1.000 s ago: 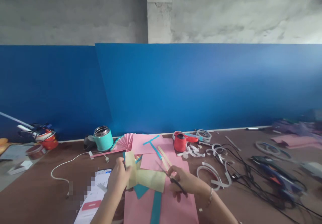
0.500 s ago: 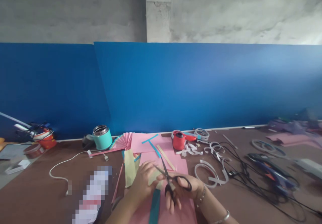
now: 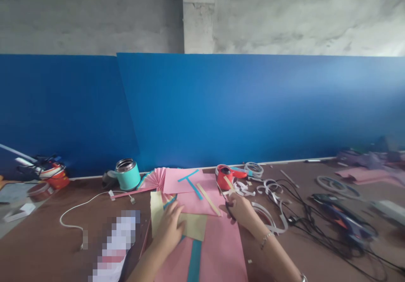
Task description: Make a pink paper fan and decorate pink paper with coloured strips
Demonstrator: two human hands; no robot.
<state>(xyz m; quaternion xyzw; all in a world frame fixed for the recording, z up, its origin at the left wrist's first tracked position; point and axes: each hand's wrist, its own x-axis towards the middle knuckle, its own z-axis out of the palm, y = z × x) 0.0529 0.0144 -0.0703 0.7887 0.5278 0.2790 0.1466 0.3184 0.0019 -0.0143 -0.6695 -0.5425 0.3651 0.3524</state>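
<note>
My right hand is closed around a pair of scissors with black handles, at the right edge of the pink paper. A short pale yellow strip sticks up from its fingers. My left hand lies with fingers apart on a pale yellow piece of paper; another yellow piece is to its left. Below runs a teal strip. Beyond the hands, a blue T-shaped pair of strips and a loose yellow strip lie on pink sheets.
A red tape dispenser and white curled strips stand behind my right hand. At the left are a turquoise cup and a white cable. Black cables and a dark blue tool lie right. A blue partition rises behind.
My right hand has moved up and right with the scissors, away from my left hand. The left hand has shifted slightly left and down, and the yellow paper under it now shows.
</note>
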